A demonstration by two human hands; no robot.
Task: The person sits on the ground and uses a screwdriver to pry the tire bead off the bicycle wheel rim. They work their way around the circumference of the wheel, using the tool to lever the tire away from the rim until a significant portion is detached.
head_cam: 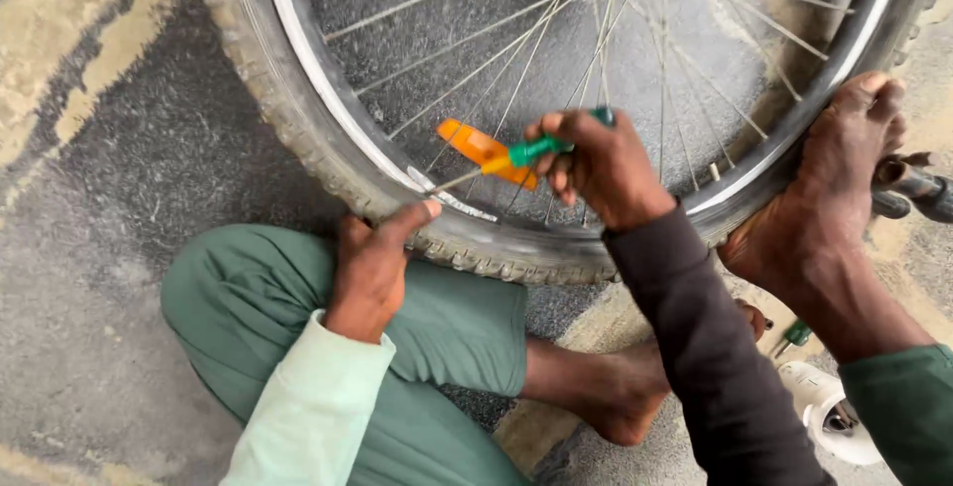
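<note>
A bicycle wheel point(328, 138) is lying flat on grey pavement point(119, 198), filling the upper half of the view, its knobby tyre point(496, 263) and silver rim point(298, 59) curving from ten o'clock round to two o'clock.

The right hand point(601, 168), in a dark sleeve point(715, 367), is closing fully round the green handle of a screwdriver point(526, 151) near the centre of the view. The shaft is angling toward eight o'clock, and its tip is sitting at the rim's inner edge, just beside a pale oblong patch on the rim point(462, 203); whether that patch is a label cannot be told. An orange reflector point(481, 148), a flat rectangular tab, is sitting among the spokes point(556, 39) directly behind the tool.

The left hand point(372, 263), in a pale green sleeve point(318, 416), is pressing on the tyre at about seven o'clock from centre, fingers curled, thumb extended onto the sidewall, holding no tool.

A bare foot point(834, 198) is bearing down on the rim and tyre at three o'clock. The other foot point(620, 397) is resting on the ground at five o'clock, beside green trousers point(248, 297).

At four o'clock a second green-handled tool point(791, 337) is lying on the ground, next to a white rounded object point(824, 407), kind not discernible. A dark metal part point(918, 188) is showing at the right edge.
</note>
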